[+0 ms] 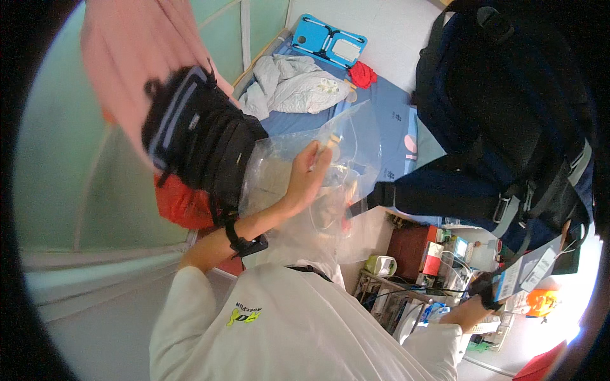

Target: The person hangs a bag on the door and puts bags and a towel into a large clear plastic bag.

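While the left hand [310,173] grips a clear plastic bag [330,206] between its thumb and fingers, this bag hangs open out in front of the person, before the near part of the bed [283,122]. At the right, a large navy backpack [508,140] is raised, with hang tags [520,274] at its lower end. The right hand [481,283] is near these tags, mostly lost in shade, so one cannot tell its grip. On the bed, a grey blanket [286,82] lies near the left edge, and a blue folding table [327,41] is at the far end.
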Tool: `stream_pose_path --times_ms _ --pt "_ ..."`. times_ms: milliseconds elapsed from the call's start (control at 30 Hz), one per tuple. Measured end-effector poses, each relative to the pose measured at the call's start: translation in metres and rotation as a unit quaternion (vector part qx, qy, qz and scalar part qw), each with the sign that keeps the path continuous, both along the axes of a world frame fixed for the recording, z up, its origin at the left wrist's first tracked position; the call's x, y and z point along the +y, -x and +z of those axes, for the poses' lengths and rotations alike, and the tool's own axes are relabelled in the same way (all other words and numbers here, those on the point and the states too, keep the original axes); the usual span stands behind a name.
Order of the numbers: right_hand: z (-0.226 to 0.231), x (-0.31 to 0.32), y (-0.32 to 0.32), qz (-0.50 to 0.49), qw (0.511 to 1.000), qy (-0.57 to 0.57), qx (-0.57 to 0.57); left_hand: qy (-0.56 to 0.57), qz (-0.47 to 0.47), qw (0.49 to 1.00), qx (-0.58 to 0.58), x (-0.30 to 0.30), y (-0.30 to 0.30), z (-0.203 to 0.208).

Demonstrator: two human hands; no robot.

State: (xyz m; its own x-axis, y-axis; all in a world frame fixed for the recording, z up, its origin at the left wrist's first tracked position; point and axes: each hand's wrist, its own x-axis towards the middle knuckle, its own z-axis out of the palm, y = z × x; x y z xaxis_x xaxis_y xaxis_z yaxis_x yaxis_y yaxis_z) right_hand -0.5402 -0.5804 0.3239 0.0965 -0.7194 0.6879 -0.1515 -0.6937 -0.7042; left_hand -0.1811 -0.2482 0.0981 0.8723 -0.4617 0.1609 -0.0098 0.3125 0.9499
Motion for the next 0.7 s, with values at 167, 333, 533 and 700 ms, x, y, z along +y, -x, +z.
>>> stream_pose_path --times_ms 167,333,533,700 --pt "-0.034 0.010 -0.013 0.022 0.999 -0.023 -0.044 -0.023 -0.021 0.999 -0.039 -0.026 0.006 -0.018" --pt "-0.052 0.018 -0.019 0.029 0.996 -0.041 -0.067 -0.085 -0.091 0.991 -0.054 -0.050 0.014 -0.038" --pt "-0.070 0.009 -0.022 0.029 0.992 -0.071 -0.098 -0.065 -0.109 0.991 -0.031 -0.073 0.016 -0.053" --pt "-0.091 0.014 -0.020 0.024 0.988 -0.097 -0.115 0.026 -0.095 0.995 0.018 -0.065 0.012 -0.037"
